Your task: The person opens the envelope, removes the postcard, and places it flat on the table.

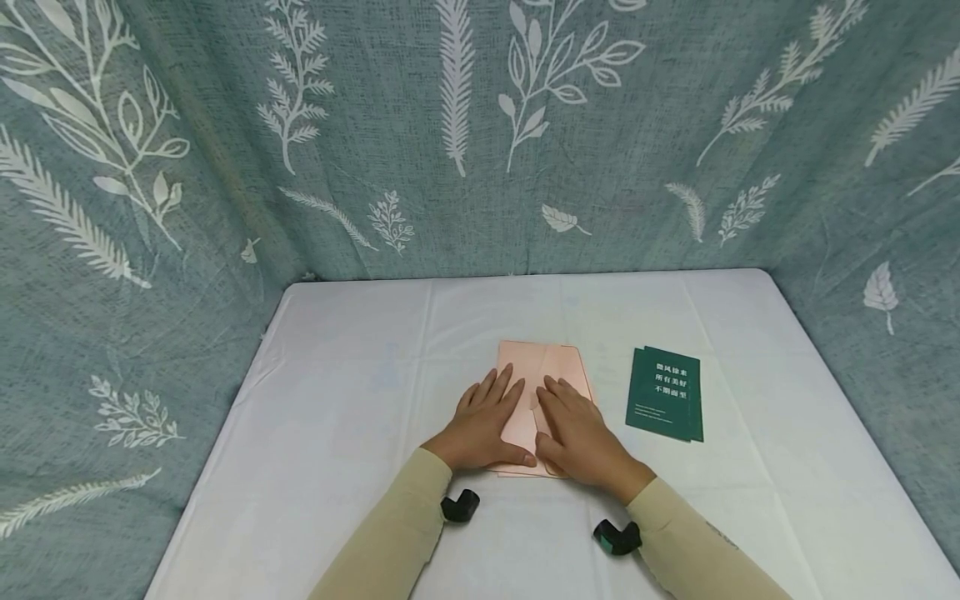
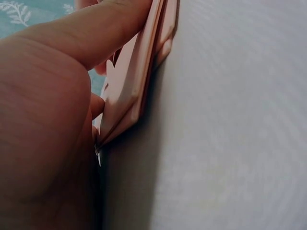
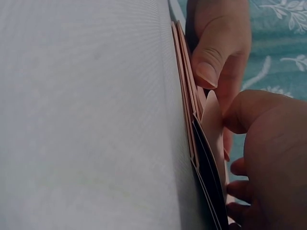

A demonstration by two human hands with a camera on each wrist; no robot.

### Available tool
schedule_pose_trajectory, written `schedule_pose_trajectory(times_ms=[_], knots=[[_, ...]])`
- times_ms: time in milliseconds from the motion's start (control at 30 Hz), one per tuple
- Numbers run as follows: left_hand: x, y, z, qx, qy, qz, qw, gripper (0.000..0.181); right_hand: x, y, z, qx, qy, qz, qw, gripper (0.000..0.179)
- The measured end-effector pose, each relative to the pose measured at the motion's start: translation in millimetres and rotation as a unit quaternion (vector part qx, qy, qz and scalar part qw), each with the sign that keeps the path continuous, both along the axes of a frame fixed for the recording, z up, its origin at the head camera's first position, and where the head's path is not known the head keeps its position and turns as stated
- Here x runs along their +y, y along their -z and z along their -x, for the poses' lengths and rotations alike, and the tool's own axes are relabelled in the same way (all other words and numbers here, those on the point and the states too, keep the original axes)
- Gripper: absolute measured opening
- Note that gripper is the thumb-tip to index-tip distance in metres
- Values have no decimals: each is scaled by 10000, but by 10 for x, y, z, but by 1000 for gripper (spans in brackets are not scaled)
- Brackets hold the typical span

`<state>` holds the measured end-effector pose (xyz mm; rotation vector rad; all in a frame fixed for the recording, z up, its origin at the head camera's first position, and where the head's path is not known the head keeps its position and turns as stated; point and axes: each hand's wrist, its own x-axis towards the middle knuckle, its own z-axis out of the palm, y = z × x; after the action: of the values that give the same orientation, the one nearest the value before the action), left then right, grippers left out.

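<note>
A small stack of pink paper envelopes lies on the white-covered table. My left hand rests on the top envelope's left side, fingers extended and thumb near its bottom edge. On the right side of that envelope, my right hand presses the flap with extended fingers. Seen in the right wrist view, the flap stands slightly raised over a dark gap. From the left wrist view, the layered envelope edges show below my left thumb. Part of the flap is hidden under my right hand.
Two dark green cards with white print lie overlapped to the right of the envelopes. The white tablecloth has fold creases. A teal leaf-patterned curtain stands behind the table and along both sides. Black wrist-worn devices sit below both hands.
</note>
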<state>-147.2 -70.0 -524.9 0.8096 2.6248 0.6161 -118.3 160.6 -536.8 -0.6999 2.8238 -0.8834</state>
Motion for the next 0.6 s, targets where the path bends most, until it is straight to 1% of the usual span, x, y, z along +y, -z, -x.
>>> schedule_pose_trajectory(times_ms=[300, 500, 600], knots=[[-3, 14, 0, 19, -1, -71, 10000, 123, 25, -9, -1, -3, 14, 155, 9999, 71], [-4, 14, 4, -29, -18, -97, 9999, 123, 84, -13, 10, 64, 46, 463, 9989, 74], [-5, 16, 6, -25, -42, -94, 9999, 122, 127, -10, 11, 17, 16, 661, 9978, 74]])
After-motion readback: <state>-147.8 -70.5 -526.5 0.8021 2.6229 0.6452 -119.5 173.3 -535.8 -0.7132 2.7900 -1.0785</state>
